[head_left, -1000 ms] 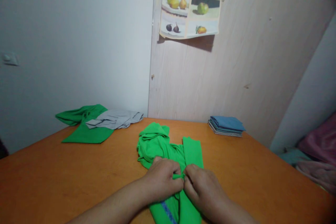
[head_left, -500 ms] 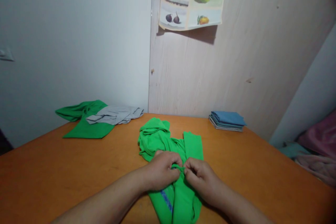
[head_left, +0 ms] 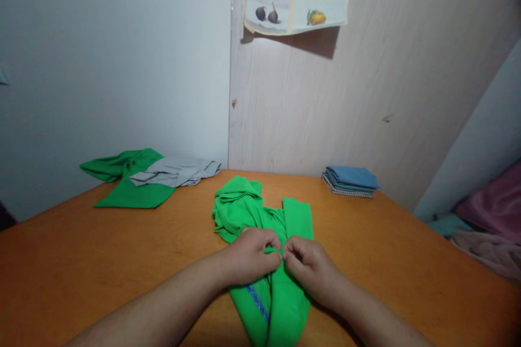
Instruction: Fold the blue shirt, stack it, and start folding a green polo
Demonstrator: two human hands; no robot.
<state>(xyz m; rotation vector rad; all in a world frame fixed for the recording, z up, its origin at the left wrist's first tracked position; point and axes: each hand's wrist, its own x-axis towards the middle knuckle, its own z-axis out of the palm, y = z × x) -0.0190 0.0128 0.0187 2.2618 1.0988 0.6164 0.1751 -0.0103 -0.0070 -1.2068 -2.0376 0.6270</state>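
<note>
1. The left hand (head_left: 255, 257) is pinching a fold of the green garment (head_left: 287, 298), seemingly gathering its cloth.
2. The garment is lying on the desk (head_left: 134, 244).
3. The right hand (head_left: 312, 267) is pinching just alongside; the next move likely calls for matched grips.

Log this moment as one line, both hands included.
left hand: grips green garment | right hand: grips same garment | table: folded stack back right, grey cloth back left

No text, label, brand or number can be read.
</note>
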